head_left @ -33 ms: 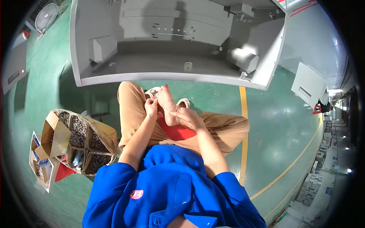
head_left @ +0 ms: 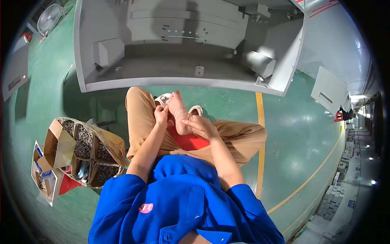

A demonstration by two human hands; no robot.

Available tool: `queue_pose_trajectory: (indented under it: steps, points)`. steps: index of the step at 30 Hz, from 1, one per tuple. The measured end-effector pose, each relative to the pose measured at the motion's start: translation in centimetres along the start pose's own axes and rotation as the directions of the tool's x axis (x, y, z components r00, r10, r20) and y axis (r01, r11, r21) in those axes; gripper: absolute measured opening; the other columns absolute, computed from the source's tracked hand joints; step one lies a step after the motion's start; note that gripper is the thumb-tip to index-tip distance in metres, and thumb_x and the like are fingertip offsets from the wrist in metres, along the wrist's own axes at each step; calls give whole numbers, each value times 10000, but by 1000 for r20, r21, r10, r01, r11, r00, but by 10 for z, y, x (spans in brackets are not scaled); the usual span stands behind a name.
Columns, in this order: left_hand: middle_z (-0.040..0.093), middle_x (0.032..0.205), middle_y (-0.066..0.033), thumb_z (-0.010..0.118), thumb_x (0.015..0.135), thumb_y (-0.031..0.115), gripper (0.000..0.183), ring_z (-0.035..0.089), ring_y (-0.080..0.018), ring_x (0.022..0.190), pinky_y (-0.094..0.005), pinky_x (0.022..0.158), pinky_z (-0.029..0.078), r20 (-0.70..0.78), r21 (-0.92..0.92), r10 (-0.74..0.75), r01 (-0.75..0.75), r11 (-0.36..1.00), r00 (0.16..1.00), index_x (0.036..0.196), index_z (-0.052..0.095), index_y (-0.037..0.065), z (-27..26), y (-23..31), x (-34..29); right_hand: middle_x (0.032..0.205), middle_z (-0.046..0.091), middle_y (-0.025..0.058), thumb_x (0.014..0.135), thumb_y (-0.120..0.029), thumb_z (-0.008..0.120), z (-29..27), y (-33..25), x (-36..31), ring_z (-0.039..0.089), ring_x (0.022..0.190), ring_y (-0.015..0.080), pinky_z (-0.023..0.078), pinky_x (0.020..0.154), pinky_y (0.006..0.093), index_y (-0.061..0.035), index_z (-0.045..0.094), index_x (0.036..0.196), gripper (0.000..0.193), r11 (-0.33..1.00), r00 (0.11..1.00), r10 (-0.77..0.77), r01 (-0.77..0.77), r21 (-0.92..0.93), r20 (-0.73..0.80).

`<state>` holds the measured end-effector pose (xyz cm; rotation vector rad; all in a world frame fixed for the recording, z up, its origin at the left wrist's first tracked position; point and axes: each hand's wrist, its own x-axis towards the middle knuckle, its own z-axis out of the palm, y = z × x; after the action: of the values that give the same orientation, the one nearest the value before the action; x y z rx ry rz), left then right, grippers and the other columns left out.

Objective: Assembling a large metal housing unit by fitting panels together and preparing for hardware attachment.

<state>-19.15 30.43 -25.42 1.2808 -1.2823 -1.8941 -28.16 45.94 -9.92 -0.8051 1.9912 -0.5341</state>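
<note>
I sit on a red seat [head_left: 191, 142] with a bare foot [head_left: 177, 112] raised across my lap, its sole turned up. My right hand [head_left: 200, 123] is wrapped round the ankle and heel, thumb pressed on the side of the foot. Beside the foot, my left hand [head_left: 161, 115] is closed, its fingertips pinched together near the sole's edge. What they hold, if anything, is too small to tell. Past the foot, a light-coloured shoe [head_left: 196, 110] shows partly, and another pale shoe [head_left: 163, 98] lies behind my left hand.
A large grey metal cabinet shell [head_left: 183, 83] lies open in front of me. At my left stands a divided bin [head_left: 111, 140] of screws, beside an open cardboard box [head_left: 50, 156]. A round fan [head_left: 49, 19] is far left; a grey panel [head_left: 329, 91] stands at right.
</note>
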Motion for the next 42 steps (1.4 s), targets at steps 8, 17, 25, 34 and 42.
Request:
queue_pose_trajectory:
  steps: [8,17,25,34,42]
  points:
    - [492,630,8,609,790,91,134,428,-62,515,-205,464,355,32,-69,-57,59,996,998,738,494,46,2,7,-4,809,600,232,756,-598,462,7,12,10,592,815,341,435,708,368,6,608,866,631,997,997,-53,49,-66,-61]
    - [531,639,-24,590,795,62,106,509,-103,549,-238,481,431,246,-195,-206,256,947,947,733,504,53,-9,20,1,758,599,237,780,-574,438,12,10,14,598,751,345,439,661,389,37,601,805,633,993,995,-85,80,-91,-47]
    - [538,659,-18,631,756,91,135,483,-81,558,-227,483,401,-52,4,-25,26,1000,998,747,507,38,-2,5,-4,807,621,208,774,-611,385,16,18,30,599,829,331,443,733,388,27,607,875,683,987,998,-66,63,-147,-14]
    - [550,648,-38,661,707,74,134,490,-97,597,-245,543,409,-53,28,-76,78,997,996,677,548,8,2,16,-11,796,625,153,749,-615,459,16,25,30,603,777,283,444,715,365,-19,597,836,618,991,999,5,-11,-131,-47]
    - [548,667,-50,656,719,90,157,496,-123,617,-268,578,421,-134,151,95,-74,986,986,729,517,19,5,8,-12,804,629,149,781,-533,483,21,44,39,607,761,274,449,686,350,-13,609,915,552,996,1000,-16,17,-83,11]
